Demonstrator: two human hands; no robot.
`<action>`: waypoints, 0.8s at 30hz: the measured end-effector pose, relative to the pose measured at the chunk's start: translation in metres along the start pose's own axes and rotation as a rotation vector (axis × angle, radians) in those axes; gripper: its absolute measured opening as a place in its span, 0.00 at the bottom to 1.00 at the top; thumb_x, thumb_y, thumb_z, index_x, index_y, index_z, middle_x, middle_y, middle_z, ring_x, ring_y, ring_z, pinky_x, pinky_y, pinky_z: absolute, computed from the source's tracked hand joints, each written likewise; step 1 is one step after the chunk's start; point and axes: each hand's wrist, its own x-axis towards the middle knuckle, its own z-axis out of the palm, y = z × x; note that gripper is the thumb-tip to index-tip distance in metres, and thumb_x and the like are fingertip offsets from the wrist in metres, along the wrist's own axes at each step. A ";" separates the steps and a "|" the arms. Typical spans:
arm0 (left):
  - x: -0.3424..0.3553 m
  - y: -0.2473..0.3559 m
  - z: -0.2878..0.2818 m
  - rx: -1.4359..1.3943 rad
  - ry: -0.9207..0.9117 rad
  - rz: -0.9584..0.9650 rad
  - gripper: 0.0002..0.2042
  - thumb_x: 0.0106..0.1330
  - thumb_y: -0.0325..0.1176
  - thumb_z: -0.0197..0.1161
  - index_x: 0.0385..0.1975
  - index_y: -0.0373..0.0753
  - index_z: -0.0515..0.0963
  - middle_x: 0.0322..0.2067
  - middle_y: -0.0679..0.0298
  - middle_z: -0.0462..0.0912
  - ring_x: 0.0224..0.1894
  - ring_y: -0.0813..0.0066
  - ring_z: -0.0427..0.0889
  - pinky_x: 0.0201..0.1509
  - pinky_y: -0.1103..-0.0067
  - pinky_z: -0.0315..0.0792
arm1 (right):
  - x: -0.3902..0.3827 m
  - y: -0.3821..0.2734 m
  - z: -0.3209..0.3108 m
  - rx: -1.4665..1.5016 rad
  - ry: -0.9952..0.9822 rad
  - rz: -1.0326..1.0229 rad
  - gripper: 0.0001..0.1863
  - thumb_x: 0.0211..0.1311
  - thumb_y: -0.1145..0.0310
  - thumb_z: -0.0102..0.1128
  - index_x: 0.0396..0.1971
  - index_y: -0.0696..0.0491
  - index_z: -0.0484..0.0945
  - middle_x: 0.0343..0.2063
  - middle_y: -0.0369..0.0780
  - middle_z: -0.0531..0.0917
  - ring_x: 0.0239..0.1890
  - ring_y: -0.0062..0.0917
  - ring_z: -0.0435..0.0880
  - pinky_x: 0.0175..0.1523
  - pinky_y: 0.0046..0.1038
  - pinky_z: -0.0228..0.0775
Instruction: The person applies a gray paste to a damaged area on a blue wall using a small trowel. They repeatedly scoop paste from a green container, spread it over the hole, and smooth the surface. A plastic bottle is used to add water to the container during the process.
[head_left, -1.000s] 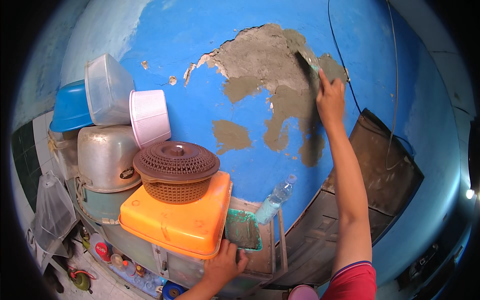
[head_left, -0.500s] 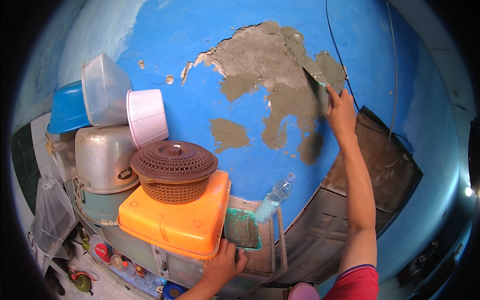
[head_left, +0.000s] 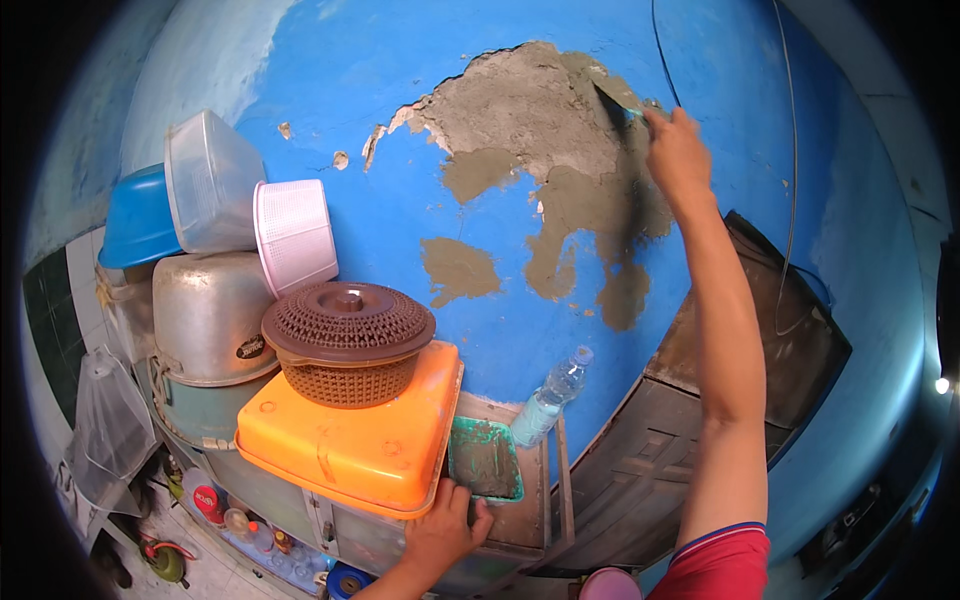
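Note:
High on the blue wall [head_left: 380, 90], my right hand [head_left: 680, 160] is closed round a scraper [head_left: 622, 97]. Its blade lies against the upper right of a large grey patch of mortar [head_left: 530, 110]; the handle is mostly hidden in my fingers. Low down, my left hand [head_left: 445, 530] rests at the front edge of a cabinet top, thumb apart from the fingers. It is beside an orange plastic tub [head_left: 340, 450] and a green tray [head_left: 519, 470] holding wet grey mortar. A clear plastic bottle [head_left: 550, 400] with pale liquid leans behind the tray.
A brown lidded basket [head_left: 348, 340] sits on the orange tub. Left of it are a pink basket [head_left: 295, 235], a metal pot [head_left: 210, 310], a clear container [head_left: 212, 185] and a blue basin [head_left: 140, 215]. A dark wooden panel [head_left: 650, 455] leans at right; cables [head_left: 788, 160] hang down the wall.
My right hand has moved up with the scraper, from the patch's right side to its upper right edge. My left hand stays in place.

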 end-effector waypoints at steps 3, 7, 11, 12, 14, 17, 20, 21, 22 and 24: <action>0.001 -0.001 -0.002 -0.005 0.024 0.015 0.11 0.57 0.38 0.68 0.28 0.41 0.73 0.30 0.59 0.71 0.30 0.56 0.79 0.31 0.64 0.74 | -0.022 0.020 -0.024 -0.018 -0.130 -0.011 0.21 0.66 0.73 0.54 0.57 0.44 0.84 0.46 0.46 0.80 0.50 0.44 0.80 0.49 0.45 0.79; 0.001 -0.002 -0.001 0.013 0.014 0.020 0.12 0.58 0.40 0.67 0.26 0.41 0.72 0.30 0.59 0.71 0.31 0.57 0.79 0.33 0.64 0.75 | -0.028 0.022 -0.045 -0.005 -0.097 -0.019 0.20 0.68 0.71 0.54 0.56 0.45 0.84 0.46 0.46 0.79 0.49 0.44 0.79 0.49 0.46 0.79; 0.001 0.001 0.001 0.001 0.007 -0.006 0.13 0.59 0.40 0.67 0.26 0.40 0.72 0.30 0.59 0.71 0.32 0.57 0.79 0.35 0.64 0.76 | -0.012 0.024 -0.029 -0.021 -0.005 0.003 0.19 0.69 0.70 0.55 0.56 0.44 0.84 0.45 0.46 0.79 0.49 0.44 0.79 0.48 0.45 0.79; 0.002 0.001 0.001 -0.002 0.011 0.000 0.13 0.59 0.40 0.67 0.26 0.40 0.72 0.30 0.59 0.71 0.32 0.57 0.79 0.35 0.64 0.76 | -0.014 0.025 -0.023 -0.031 0.007 0.017 0.18 0.70 0.69 0.55 0.57 0.44 0.84 0.44 0.46 0.79 0.47 0.44 0.79 0.47 0.45 0.79; 0.002 0.001 0.001 -0.005 0.018 0.007 0.12 0.59 0.40 0.67 0.26 0.40 0.71 0.30 0.59 0.72 0.33 0.57 0.79 0.34 0.63 0.76 | -0.021 0.024 -0.008 -0.045 0.032 0.045 0.17 0.73 0.66 0.56 0.57 0.43 0.84 0.41 0.46 0.79 0.45 0.43 0.79 0.46 0.45 0.78; 0.000 0.000 -0.001 0.016 0.017 0.004 0.12 0.59 0.39 0.67 0.26 0.40 0.71 0.30 0.59 0.72 0.33 0.57 0.80 0.34 0.63 0.76 | -0.060 0.009 0.001 0.065 -0.059 0.103 0.18 0.72 0.69 0.55 0.58 0.46 0.83 0.44 0.47 0.78 0.48 0.45 0.79 0.46 0.46 0.78; 0.000 -0.001 0.001 0.010 0.019 0.009 0.12 0.59 0.39 0.67 0.26 0.40 0.72 0.30 0.58 0.72 0.32 0.57 0.80 0.34 0.63 0.76 | -0.102 0.001 0.000 0.061 -0.101 0.109 0.19 0.71 0.70 0.56 0.60 0.47 0.82 0.43 0.46 0.77 0.46 0.45 0.78 0.45 0.45 0.77; 0.000 -0.002 -0.001 0.001 0.011 0.003 0.12 0.59 0.39 0.67 0.26 0.40 0.72 0.30 0.59 0.72 0.32 0.56 0.80 0.33 0.63 0.76 | -0.111 -0.004 -0.004 0.085 -0.089 0.114 0.19 0.71 0.70 0.57 0.60 0.47 0.82 0.42 0.46 0.77 0.45 0.45 0.78 0.44 0.45 0.77; -0.001 -0.001 -0.002 -0.007 0.003 -0.004 0.12 0.59 0.39 0.67 0.25 0.40 0.72 0.30 0.59 0.72 0.32 0.56 0.80 0.33 0.63 0.76 | -0.117 -0.009 -0.007 0.110 -0.077 0.119 0.19 0.71 0.70 0.57 0.60 0.47 0.82 0.42 0.46 0.77 0.45 0.44 0.78 0.44 0.45 0.77; 0.001 0.001 -0.002 -0.017 -0.009 -0.009 0.12 0.60 0.39 0.66 0.25 0.40 0.72 0.30 0.59 0.72 0.31 0.56 0.80 0.33 0.62 0.76 | -0.116 -0.010 -0.010 0.150 -0.025 0.141 0.19 0.71 0.70 0.58 0.60 0.47 0.82 0.42 0.46 0.77 0.45 0.44 0.78 0.43 0.45 0.77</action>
